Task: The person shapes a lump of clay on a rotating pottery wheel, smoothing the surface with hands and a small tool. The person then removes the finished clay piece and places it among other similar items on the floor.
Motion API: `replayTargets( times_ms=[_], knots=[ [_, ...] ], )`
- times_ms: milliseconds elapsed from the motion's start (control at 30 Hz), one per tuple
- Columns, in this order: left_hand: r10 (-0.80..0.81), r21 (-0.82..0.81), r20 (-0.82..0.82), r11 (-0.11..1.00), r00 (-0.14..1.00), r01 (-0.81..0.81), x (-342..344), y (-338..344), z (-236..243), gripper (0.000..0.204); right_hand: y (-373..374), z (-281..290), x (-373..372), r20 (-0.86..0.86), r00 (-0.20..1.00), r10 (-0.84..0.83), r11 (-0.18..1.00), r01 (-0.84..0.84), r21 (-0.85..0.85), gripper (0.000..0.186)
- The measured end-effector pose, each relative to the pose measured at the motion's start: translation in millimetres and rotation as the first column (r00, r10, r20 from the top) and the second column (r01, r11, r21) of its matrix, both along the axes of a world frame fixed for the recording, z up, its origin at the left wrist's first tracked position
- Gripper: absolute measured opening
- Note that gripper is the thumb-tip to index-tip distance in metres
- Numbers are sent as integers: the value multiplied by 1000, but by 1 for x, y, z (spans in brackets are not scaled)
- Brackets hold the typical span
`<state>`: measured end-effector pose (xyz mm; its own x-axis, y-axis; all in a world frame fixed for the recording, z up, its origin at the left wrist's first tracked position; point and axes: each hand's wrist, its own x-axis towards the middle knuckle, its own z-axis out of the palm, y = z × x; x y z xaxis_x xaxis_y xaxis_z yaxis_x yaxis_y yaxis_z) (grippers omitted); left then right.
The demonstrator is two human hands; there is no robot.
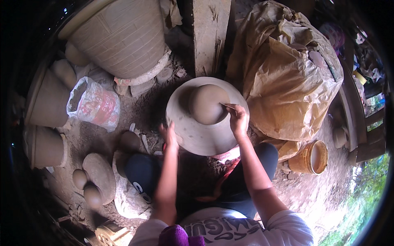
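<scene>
Your right hand [239,119] pinches a thin stick [227,106], its tip laid against the side of the clay dome [206,103]. The dome sits at the middle of the round wheel [197,135], just in front of your knees. Your left hand [168,135] rests on the wheel's left rim, fingers loosely spread, holding nothing; it looks blurred. A crumpled tan sheet [287,78] is heaped just right of the wheel, with a small bucket [314,158] below it. A big pot [121,37] stands upper left, a plastic bag [94,104] near it.
</scene>
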<state>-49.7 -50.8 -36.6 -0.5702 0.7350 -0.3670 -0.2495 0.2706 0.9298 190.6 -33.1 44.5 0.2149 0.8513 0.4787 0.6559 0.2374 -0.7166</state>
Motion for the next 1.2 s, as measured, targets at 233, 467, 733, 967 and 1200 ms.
replayTargets(
  times_ms=[233, 467, 733, 967, 1200],
  knots=[
    [-249, 33, 96, 968, 964, 247, -38, 54, -24, 95, -2, 2, -6, -40, 998, 45, 997, -42, 68, 13],
    [-240, -78, 286, 959, 928, 272, 106, -119, -26, 53, -7, 6, -6, 57, 998, 31, 997, -36, 72, 13],
    [-69, -31, -226, 997, 972, 64, -6, 21, -11, 86, -1, 12, -2, 112, 993, 35, 995, -45, 86, 22],
    [-275, -113, 21, 955, 961, 276, -38, 82, 11, 94, 9, 18, -6, 154, 988, 19, 995, -33, 90, 18],
    [-195, -201, 240, 948, 951, 245, 94, -111, -32, 45, 9, 14, -15, 168, 984, 58, 996, -68, 55, 24]
  ],
)
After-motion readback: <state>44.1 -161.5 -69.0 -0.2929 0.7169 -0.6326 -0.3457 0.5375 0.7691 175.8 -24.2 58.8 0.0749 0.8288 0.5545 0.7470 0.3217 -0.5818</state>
